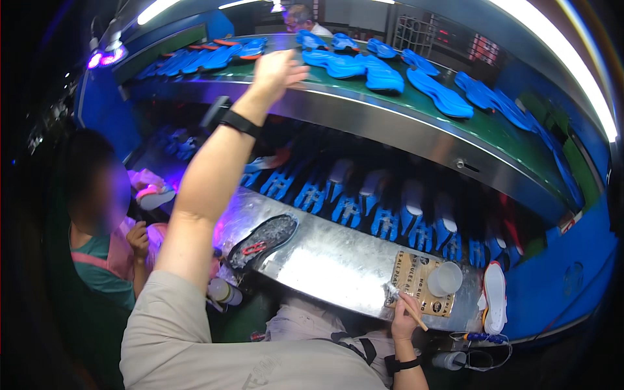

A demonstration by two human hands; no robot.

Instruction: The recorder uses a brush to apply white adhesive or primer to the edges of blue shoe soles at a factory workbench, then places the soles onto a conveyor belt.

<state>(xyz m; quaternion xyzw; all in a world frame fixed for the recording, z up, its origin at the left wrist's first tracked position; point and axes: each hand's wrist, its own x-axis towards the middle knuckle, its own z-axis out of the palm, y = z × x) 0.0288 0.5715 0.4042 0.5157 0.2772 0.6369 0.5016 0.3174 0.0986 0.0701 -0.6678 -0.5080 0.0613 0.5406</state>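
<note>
My left hand (pixel 276 73) is raised at the edge of the upper green conveyor (pixel 292 87), its fingers stretched out and nothing visible in them. Several blue shoe soles (pixel 383 77) lie on the belt to its right and left. Low at the right, my right hand (pixel 403 320) grips the wooden handle of a brush (pixel 416 316). The whitish bristles point up and left, over the edge of a brown printed sheet (pixel 404 268) on the metal bench. Beside the brush, a translucent white cup (pixel 445 279) stands on that sheet.
A dark shoe sole with a red piece (pixel 255 247) lies on the metal bench (pixel 331 260). Blue pieces (pixel 348 211) line the lower shelf. A white sole (pixel 494 297) rests at the bench's right end. At left sits a person in a pink apron (pixel 120 260); another person is beyond the conveyor.
</note>
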